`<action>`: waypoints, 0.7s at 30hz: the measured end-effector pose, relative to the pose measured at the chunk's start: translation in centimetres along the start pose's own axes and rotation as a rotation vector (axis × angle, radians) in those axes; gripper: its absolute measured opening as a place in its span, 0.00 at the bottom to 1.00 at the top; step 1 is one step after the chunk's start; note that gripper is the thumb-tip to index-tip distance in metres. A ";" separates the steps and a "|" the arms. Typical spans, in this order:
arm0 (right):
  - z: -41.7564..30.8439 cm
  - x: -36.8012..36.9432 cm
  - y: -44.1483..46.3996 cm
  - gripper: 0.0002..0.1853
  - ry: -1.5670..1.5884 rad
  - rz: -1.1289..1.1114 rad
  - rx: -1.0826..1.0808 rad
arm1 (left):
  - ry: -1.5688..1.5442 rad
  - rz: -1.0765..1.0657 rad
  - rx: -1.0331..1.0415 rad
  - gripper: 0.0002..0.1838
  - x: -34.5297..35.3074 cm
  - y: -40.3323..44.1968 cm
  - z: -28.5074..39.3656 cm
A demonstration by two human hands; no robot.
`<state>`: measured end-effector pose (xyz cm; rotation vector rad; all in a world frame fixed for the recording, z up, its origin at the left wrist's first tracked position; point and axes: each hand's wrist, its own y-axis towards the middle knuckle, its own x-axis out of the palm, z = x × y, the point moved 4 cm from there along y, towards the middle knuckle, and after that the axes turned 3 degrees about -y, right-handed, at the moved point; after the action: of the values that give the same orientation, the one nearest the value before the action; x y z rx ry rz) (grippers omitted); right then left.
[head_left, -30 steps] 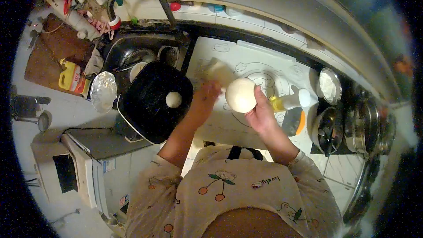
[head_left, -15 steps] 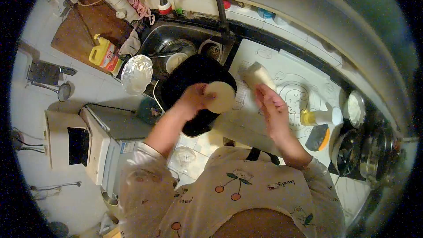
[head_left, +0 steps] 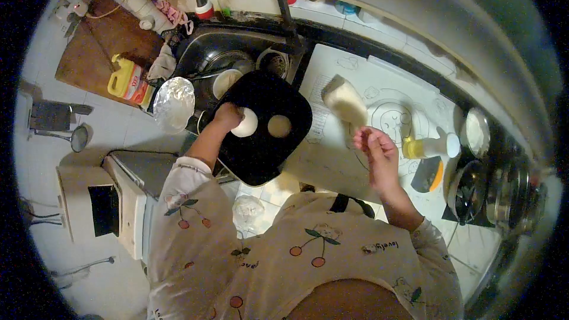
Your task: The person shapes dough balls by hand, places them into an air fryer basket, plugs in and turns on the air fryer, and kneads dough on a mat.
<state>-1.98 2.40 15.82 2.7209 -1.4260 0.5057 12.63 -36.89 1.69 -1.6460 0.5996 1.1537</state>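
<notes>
My left hand (head_left: 227, 117) is closed on the edge of a round white dough piece (head_left: 245, 123), low over a black baking tray (head_left: 261, 163). A second dough disc (head_left: 279, 125) lies on the tray to the right of it. On the white printed mat (head_left: 332, 142) rests a short, thick dough log (head_left: 345, 102). Just below the log's near end is my right hand (head_left: 379, 153), raised over the mat. Its fingers are loosely curled and apart, and no object shows in them.
Behind the tray is a sink (head_left: 195, 53) with dishes and a tap (head_left: 284, 0). A foil-lined dish (head_left: 174, 105) and yellow jug (head_left: 124, 78) stand left. At right are an oil bottle (head_left: 424, 146), a scraper (head_left: 428, 175), a bowl of white powder (head_left: 476, 133) and pans (head_left: 468, 189).
My left hand has moved left and down to the tray with the dough piece. The dough disc on the tray now shows. My right hand has drawn back from the dough log.
</notes>
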 end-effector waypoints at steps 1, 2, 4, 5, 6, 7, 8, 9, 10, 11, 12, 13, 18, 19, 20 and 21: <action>-0.1 -0.2 -0.2 0.14 0.007 0.029 0.002 | -0.077 0.045 -0.087 0.18 -1.6 -1.4 1.2; -0.2 -0.5 -0.4 0.13 -0.019 0.037 -0.012 | -0.153 0.091 -0.173 0.18 -2.9 -3.3 2.9; -0.6 -1.5 -1.2 0.13 -0.074 0.054 -0.041 | -0.259 0.051 -0.389 0.24 -8.6 -5.7 7.9; -0.8 -2.2 -1.6 0.13 -0.116 0.076 -0.061 | -0.250 0.132 -0.288 0.26 -8.3 -5.6 9.3; -1.0 -3.1 -2.2 0.12 -0.161 0.097 -0.081 | -0.243 0.213 -0.187 0.27 -8.0 -5.6 10.6; -1.2 -3.9 -2.7 0.12 -0.206 0.119 -0.103 | -0.287 0.135 -0.189 0.29 -7.5 -5.2 11.4; -1.4 -5.1 -3.2 0.12 -0.240 0.165 -0.106 | -0.331 0.058 -0.189 0.30 -7.2 -4.7 12.2; -1.6 -6.3 -3.9 0.11 -0.274 0.212 -0.111 | -0.372 -0.019 -0.189 0.32 -6.9 -4.3 13.0; -1.8 -7.1 -4.4 0.11 -0.307 0.260 -0.114 | -0.333 -0.027 -0.194 0.33 -6.4 -3.7 13.3; -2.5 -7.5 -4.9 0.10 -0.269 0.275 -0.148 | -0.293 -0.036 -0.199 0.34 -4.8 -2.6 13.2; -2.7 -8.2 -5.3 0.10 -0.269 0.296 -0.162 | -0.252 -0.044 -0.203 0.36 -3.2 -1.5 13.1; -2.8 -8.9 -5.7 0.10 -0.267 0.315 -0.174 | -0.201 0.105 -0.178 0.36 2.7 1.9 11.1; -2.0 -10.7 -6.8 0.10 -0.357 0.294 -0.097 | -0.523 0.129 -0.065 0.36 -6.1 -4.8 14.6; -2.3 -10.1 -6.9 0.09 -0.285 0.277 -0.083 | -0.408 0.093 -0.138 0.34 -4.3 -3.7 13.6; -2.2 -10.0 -6.9 0.09 -0.285 0.239 -0.066 | -0.468 0.184 -0.098 0.33 -5.1 -4.0 13.2; -1.9 -10.2 -6.8 0.09 -0.285 0.197 -0.048 | -0.529 0.275 -0.061 0.31 -6.3 -5.0 13.1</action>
<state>-2.39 14.77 15.49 2.7135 -1.7559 0.0857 8.83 -23.91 8.89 -1.2509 0.4552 1.7449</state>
